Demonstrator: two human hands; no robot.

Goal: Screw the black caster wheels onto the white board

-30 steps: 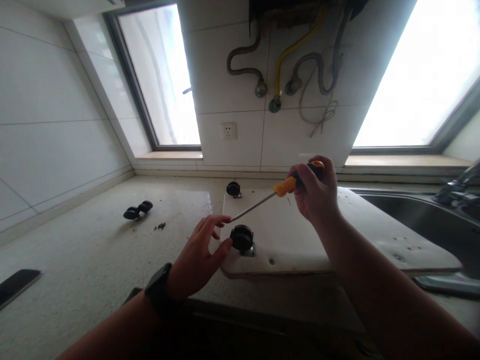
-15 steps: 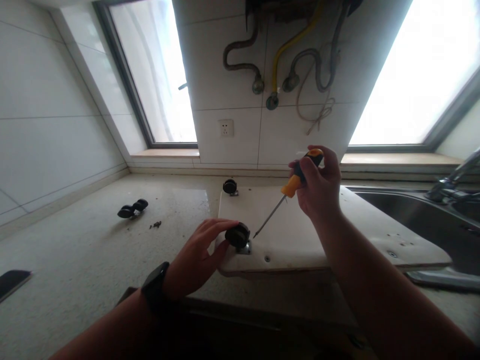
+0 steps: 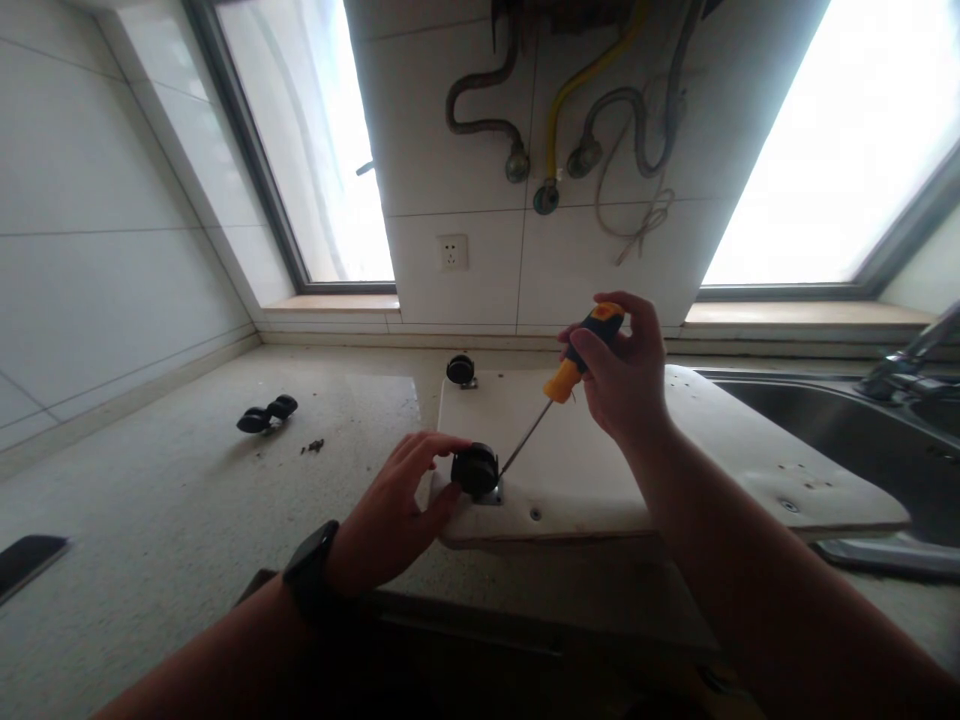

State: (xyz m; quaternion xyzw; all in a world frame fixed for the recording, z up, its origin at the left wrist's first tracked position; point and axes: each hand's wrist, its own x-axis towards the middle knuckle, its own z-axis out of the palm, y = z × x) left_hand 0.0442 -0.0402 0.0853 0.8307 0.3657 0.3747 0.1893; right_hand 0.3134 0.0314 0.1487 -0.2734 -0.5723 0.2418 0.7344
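My left hand (image 3: 401,500) grips a black caster wheel (image 3: 475,470) between thumb and fingers. The caster's metal plate sits at the near left corner of a white board (image 3: 577,450). Wrapped in my right hand (image 3: 626,365) is a screwdriver (image 3: 568,378) with a yellow and black handle. Its shaft slants down to the left, and the tip meets the caster's plate or lies just beside it; which one I cannot tell. Another caster (image 3: 460,370) stands at the board's far left corner.
Loose casters (image 3: 268,413) lie on the stone counter (image 3: 360,400) at left, near a small pile of screws (image 3: 313,446). A dark flat object (image 3: 30,562) rests at the far left. The board reaches over a steel sink (image 3: 795,410) with a faucet (image 3: 911,355) at right.
My right hand has moved a little left and down, bringing the screwdriver tip to the caster's plate. My left hand stays on the caster.
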